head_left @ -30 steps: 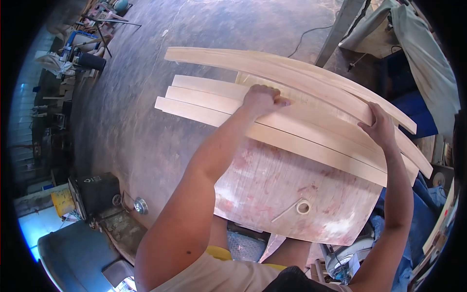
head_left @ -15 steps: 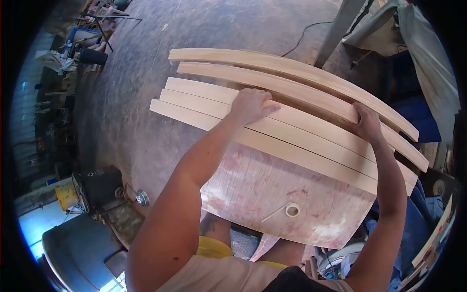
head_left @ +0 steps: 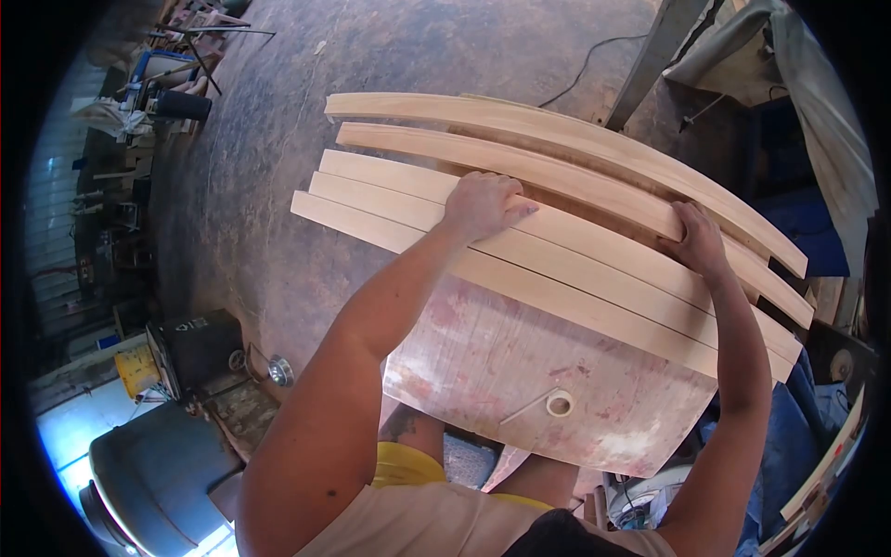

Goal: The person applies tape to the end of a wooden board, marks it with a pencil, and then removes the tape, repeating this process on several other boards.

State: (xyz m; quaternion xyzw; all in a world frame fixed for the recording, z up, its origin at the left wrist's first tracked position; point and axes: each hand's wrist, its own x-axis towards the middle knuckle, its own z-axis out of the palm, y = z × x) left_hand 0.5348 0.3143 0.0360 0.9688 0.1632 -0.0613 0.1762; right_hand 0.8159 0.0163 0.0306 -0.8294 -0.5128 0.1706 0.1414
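Several long, pale wooden boards lie side by side across a work table point(head_left: 557, 371). Three of them, including the nearest board point(head_left: 557, 302), rest edge to edge. My left hand point(head_left: 483, 209) is closed over the far edge of the third board point(head_left: 594, 232), its fingertips hidden in the gap behind. Beyond that gap is a curved board point(head_left: 548, 170), with my right hand point(head_left: 698, 239) gripping its near side toward the right end. Farthest away, another curved board point(head_left: 557, 125) lies apart, touched by neither hand.
A roll of tape point(head_left: 560, 402) and a thin stick point(head_left: 526, 408) lie on the near part of the table. A post point(head_left: 654, 70) stands beyond the boards at right. A dark cable point(head_left: 580, 70) runs over the floor. Blue cloth point(head_left: 780, 436) hangs at the right.
The curved board under my right hand has shifted slightly toward the three near boards, widening the gap behind it. My left hand keeps its place. The view has moved a little.
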